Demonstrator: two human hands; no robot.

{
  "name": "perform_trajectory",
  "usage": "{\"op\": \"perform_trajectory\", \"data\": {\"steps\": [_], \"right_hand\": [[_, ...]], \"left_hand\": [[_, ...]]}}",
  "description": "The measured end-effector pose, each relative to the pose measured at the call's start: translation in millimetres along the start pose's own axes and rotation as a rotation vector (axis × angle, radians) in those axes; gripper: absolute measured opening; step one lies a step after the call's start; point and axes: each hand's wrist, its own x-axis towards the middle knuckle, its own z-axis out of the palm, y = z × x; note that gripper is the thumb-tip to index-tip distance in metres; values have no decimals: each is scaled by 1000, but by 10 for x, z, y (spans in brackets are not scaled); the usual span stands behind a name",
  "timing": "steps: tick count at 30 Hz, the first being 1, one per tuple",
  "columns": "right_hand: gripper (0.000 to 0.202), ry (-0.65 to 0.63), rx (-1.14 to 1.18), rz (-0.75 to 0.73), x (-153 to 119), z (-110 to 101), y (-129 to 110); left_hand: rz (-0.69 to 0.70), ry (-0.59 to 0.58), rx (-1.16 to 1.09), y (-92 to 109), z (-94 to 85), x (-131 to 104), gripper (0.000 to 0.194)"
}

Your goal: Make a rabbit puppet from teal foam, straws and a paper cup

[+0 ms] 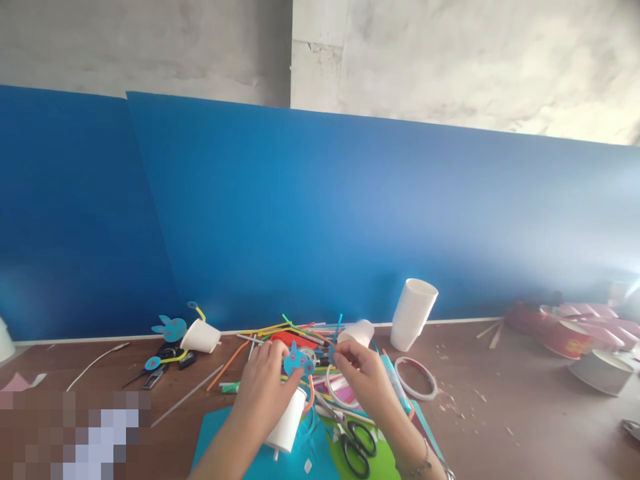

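My left hand [270, 377] pinches a blue paper animal face [296, 361] with ears and red details. Below that hand a white paper cup [287, 423] lies tilted, with a short straw end sticking out of its base. An orange straw [311, 393] curves near the cup. My right hand [357, 370] has its thumb and finger closed on a small blue paper piece [332, 355], just right of the face. Under my hands are a blue sheet [220, 433], a green sheet [390, 460] and black-handled scissors [356, 445].
Behind my hands lie many coloured straws [265, 330]. A cup stack [413, 313] and a tape roll [416, 379] are to the right. A finished-looking cup animal [200, 336] lies left. Pink items [575, 333] and a grey bowl [601, 371] sit far right. A blue partition [300, 220] rises behind.
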Motion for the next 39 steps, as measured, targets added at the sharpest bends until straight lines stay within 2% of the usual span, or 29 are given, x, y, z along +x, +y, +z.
{"op": "perform_trajectory", "data": {"steps": [3, 6, 10, 15, 20, 24, 28, 34, 39], "right_hand": [[18, 50, 27, 34, 54, -61, 12], [17, 61, 9, 53, 76, -70, 42], [17, 27, -27, 46, 95, -47, 124], [15, 27, -65, 43, 132, -96, 166], [17, 50, 63, 51, 163, -120, 211], [20, 142, 168, 53, 193, -125, 266], [21, 193, 248, 68, 201, -145, 247], [23, 201, 374, 147, 166, -114, 108], [26, 173, 442, 190, 134, -86, 52]], "left_hand": [[-165, -122, 173, -29, -58, -13, 60], [-250, -274, 97, -47, -41, -33, 87], [-203, -398, 48, -73, 65, -63, 88], [-188, -304, 57, -79, 165, -45, 91], [-192, -195, 6, 53, 113, -22, 102], [-178, -203, -67, 178, 49, -49, 108], [-118, -205, -145, 223, 41, -110, 107], [-48, -193, -283, 238, 75, -190, 105], [-86, -183, -278, 230, 152, -169, 109]]}}
